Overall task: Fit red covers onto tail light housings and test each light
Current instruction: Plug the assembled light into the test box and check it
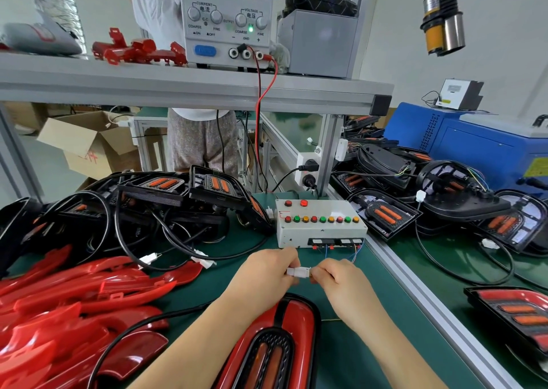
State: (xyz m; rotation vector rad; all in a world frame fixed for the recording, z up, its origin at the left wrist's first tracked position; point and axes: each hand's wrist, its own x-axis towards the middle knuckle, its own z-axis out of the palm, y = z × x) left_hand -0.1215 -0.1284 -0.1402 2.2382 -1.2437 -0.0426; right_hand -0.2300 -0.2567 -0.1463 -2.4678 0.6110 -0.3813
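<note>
- Tail light [268,359] with its red cover fitted lies on the green mat [350,359], at the near edge, between the two forearms.
- Left hand [267,270] pinches one end of the white connector [298,271]; right hand [338,279] pinches the other end.
- Test box [320,228] stands just behind the hands.
- Loose red covers [74,293] are piled at the left.

Glossy red covers [74,299] heaped on a dark green mat [341,365]. Up front, a tail light [272,356]: red rim, black mesh-patterned centre, two orange strips. A white connector [298,271]. White test box [320,225], with a row of red, green and amber buttons. Black housings [154,194] show orange bars. Blue machine [474,142] at right; red voltage digits glow on the grey power supply [228,18].
</note>
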